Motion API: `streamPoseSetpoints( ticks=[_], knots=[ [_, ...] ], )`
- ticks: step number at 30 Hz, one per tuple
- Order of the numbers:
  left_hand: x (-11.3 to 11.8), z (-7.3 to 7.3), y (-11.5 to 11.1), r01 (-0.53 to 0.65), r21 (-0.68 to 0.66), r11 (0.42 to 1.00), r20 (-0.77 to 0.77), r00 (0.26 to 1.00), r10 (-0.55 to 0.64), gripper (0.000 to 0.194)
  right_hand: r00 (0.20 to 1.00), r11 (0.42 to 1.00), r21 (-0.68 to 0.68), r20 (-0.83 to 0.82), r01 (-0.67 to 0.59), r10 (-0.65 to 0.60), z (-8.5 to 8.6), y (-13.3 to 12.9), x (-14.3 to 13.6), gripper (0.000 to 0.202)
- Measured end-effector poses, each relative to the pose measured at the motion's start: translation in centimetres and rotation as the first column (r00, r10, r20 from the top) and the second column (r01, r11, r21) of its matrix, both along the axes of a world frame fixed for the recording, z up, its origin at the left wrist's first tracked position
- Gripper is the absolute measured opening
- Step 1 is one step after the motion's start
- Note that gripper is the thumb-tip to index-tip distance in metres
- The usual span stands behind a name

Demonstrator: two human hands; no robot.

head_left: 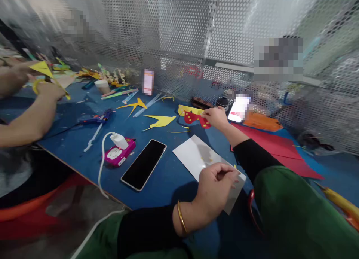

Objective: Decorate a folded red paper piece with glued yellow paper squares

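Note:
My right hand (215, 119) reaches out across the table, its fingers closed at the right end of a red paper cutout (193, 116) dotted with small yellow squares. Just behind that cutout lies a yellow paper piece (183, 110). Nearer to me, my left hand (214, 189) hovers over a white sheet (192, 154), thumb and fingers pinched together; whatever they may hold is too small to make out. A few tiny yellow bits (206, 160) rest on the sheet.
Left of the sheet are a black-screened phone (144, 164), a pink power adapter (119, 152) with a white cable and a glue gun (102, 117). Red paper (275, 148) lies right. Another person's hands (47, 90) hold yellow scissors. A perforated metal panel (174, 34) borders the back.

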State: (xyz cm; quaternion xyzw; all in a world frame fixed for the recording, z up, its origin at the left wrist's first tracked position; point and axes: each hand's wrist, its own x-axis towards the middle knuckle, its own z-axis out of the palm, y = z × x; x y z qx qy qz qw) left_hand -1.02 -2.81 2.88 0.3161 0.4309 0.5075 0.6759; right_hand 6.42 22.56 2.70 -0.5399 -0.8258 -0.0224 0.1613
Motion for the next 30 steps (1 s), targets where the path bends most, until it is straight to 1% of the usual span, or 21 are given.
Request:
streamPoseSetpoints(
  ticks=[4, 6, 8, 11, 13, 15, 17, 19, 20, 22, 23, 25, 27, 29, 30],
  knots=[
    [0.0, 0.1, 0.0, 0.016, -0.024, 1.0, -0.022, 1.0, -0.017, 0.005, 1.0, 0.999, -0.024, -0.011, 0.026, -0.026, -1.1, 0.7, -0.9, 0.025],
    [0.0, 0.0, 0.1, 0.019, -0.027, 0.999, -0.025, 0.999, -0.02, 0.006, 0.999, 0.999, -0.024, -0.031, 0.033, -0.034, -1.3, 0.5, -1.0, 0.024],
    [-0.1, 0.0, 0.2, 0.009, -0.023, 1.0, -0.025, 1.0, -0.01, 0.005, 0.997, 0.999, -0.008, -0.062, 0.036, -0.037, -0.9, 0.1, -0.6, 0.024],
    [-0.2, -0.2, 0.4, -0.013, -0.004, 1.0, -0.023, 1.0, 0.013, 0.003, 0.99, 0.998, 0.035, -0.133, 0.053, -0.048, 0.7, -1.1, 0.6, 0.026],
    [-0.3, -0.3, 0.5, -0.024, 0.035, 0.999, -0.02, 0.999, 0.025, 0.003, 0.979, 0.995, 0.057, -0.193, 0.081, -0.069, 2.1, -2.5, 1.9, 0.026],
    [-0.4, -0.4, 0.7, -0.037, 0.087, 0.995, -0.031, 0.999, 0.04, 0.003, 0.961, 0.99, 0.065, -0.258, 0.124, -0.103, 3.5, -4.5, 3.7, 0.026],
    [-0.5, -0.5, 0.8, -0.055, 0.126, 0.99, -0.05, 0.997, 0.061, 0.004, 0.938, 0.982, 0.069, -0.317, 0.173, -0.143, 4.5, -7.4, 5.8, 0.027],
    [-0.5, -0.5, 1.0, -0.062, 0.152, 0.986, -0.052, 0.996, 0.07, 0.004, 0.912, 0.972, 0.074, -0.367, 0.224, -0.183, 4.8, -11.0, 8.1, 0.029],
    [-0.5, -0.5, 1.0, -0.07, 0.152, 0.986, -0.053, 0.996, 0.078, 0.005, 0.899, 0.966, 0.071, -0.388, 0.249, -0.203, 4.7, -13.0, 9.3, 0.031],
    [-0.4, -0.6, 1.2, -0.093, 0.163, 0.982, -0.064, 0.993, 0.104, 0.01, 0.876, 0.954, 0.051, -0.412, 0.296, -0.25, 4.0, -17.3, 11.4, 0.038],
    [-0.4, -0.6, 1.2, -0.089, 0.181, 0.979, -0.083, 0.991, 0.106, 0.012, 0.867, 0.947, 0.039, -0.417, 0.318, -0.273, 3.4, -19.3, 12.3, 0.042],
    [-0.4, -0.7, 1.4, -0.082, 0.232, 0.969, -0.117, 0.987, 0.111, 0.018, 0.853, 0.93, 0.015, -0.404, 0.367, -0.331, 1.8, -23.0, 13.8, 0.042],
    [-0.4, -0.5, 1.6, -0.081, 0.277, 0.957, -0.16, 0.979, 0.129, 0.03, 0.849, 0.91, -0.027, -0.349, 0.415, -0.397, -0.1, -25.7, 14.8, 0.038],
    [-0.2, -0.1, 1.9, -0.042, 0.325, 0.945, -0.252, 0.959, 0.13, 0.028, 0.849, 0.899, -0.07, -0.303, 0.433, -0.432, -1.9, -27.3, 15.3, 0.032],
    [0.0, 0.3, 2.2, 0.019, 0.338, 0.941, -0.327, 0.94, 0.099, 0.023, 0.852, 0.895, -0.091, -0.276, 0.437, -0.445, -2.6, -27.8, 15.4, 0.029]
  ],
)
